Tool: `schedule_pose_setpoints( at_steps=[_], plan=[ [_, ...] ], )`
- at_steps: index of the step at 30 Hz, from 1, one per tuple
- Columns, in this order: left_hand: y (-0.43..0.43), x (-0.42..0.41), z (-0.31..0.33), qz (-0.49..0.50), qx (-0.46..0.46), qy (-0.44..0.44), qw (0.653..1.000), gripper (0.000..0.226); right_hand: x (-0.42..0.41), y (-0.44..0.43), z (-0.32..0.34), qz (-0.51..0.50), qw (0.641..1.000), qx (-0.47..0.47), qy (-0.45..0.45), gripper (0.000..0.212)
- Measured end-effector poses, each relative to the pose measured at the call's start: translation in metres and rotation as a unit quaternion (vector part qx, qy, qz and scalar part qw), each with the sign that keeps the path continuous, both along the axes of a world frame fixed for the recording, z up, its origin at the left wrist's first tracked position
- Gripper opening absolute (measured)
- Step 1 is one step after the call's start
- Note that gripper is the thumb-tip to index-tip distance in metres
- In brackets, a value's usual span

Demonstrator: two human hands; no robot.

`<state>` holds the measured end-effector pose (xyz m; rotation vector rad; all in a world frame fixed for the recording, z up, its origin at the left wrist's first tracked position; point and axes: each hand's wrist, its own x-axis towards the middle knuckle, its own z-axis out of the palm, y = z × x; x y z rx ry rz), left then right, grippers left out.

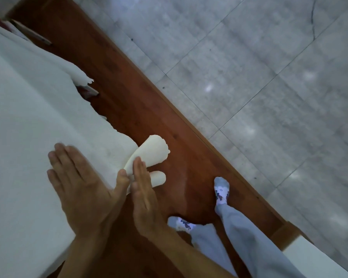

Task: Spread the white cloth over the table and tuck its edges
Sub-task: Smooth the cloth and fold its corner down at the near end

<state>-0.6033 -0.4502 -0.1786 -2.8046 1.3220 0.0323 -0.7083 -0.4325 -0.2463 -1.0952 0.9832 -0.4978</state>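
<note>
- The white cloth [28, 107] lies spread over the counter, which is out of sight beneath it; the covered top fills the left side of the view and looks smooth and flat.
- Along the counter's right edge the cloth hangs unevenly. A ragged flap [82, 77] sticks out further back, and a rolled fold [149, 151] juts off the edge nearer the person, with a smaller roll [159, 177] just below it.
- The left grip [78, 185] rests palm down on the cloth near the counter's right edge, wide open with the fingers straight and together. It has hold of nothing, and its thumb reaches out to the base of the rolled fold.
- The right grip [144, 197] stands edge-on just beside the counter's right edge, fingers straight and flat. Its fingertips are against the rolled fold, and it clasps nothing.
- Beside the counter runs a strip of reddish-brown wooden floor [149, 97] with a paler trim along its far side.
- Beyond the strip is a grey tiled floor [249, 77], with thin joints, soft light spots and a dark crack [311, 17] in one tile.
- The person stands on the wooden floor in pale blue-grey trousers [239, 227] and patterned socks [221, 189].
- A white block [319, 255] sits at the lower right; what it is cannot be told.
</note>
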Motion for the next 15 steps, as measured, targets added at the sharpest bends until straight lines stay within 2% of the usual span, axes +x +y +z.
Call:
schedule_pose_setpoints(
  at_steps=[3, 6, 10, 12, 15],
  plan=[
    [0.001, 0.001, -0.001, -0.001, -0.005, 0.001, 1.0, 0.103, 0.03, -0.008, -0.038, -0.036, 0.996, 0.01, 0.078, 0.051],
    [0.002, 0.001, -0.002, -0.002, -0.003, 0.001, 1.0, 0.103, 0.049, -0.033, -0.102, -0.019, 0.986, 0.017, 0.168, 0.054],
    [0.002, 0.001, 0.0, -0.006, 0.003, 0.0, 1.0, 0.103, 0.033, -0.055, -0.15, 0.057, 0.956, 0.137, 0.252, 0.063],
    [0.002, 0.001, 0.001, -0.006, 0.005, 0.002, 1.0, 0.103, 0.018, -0.054, -0.145, 0.037, 0.947, 0.183, 0.263, 0.063],
    [0.002, 0.001, 0.002, -0.003, 0.003, 0.003, 1.0, 0.103, 0.008, -0.038, -0.092, -0.017, 0.973, 0.14, 0.18, 0.056]
  ],
)
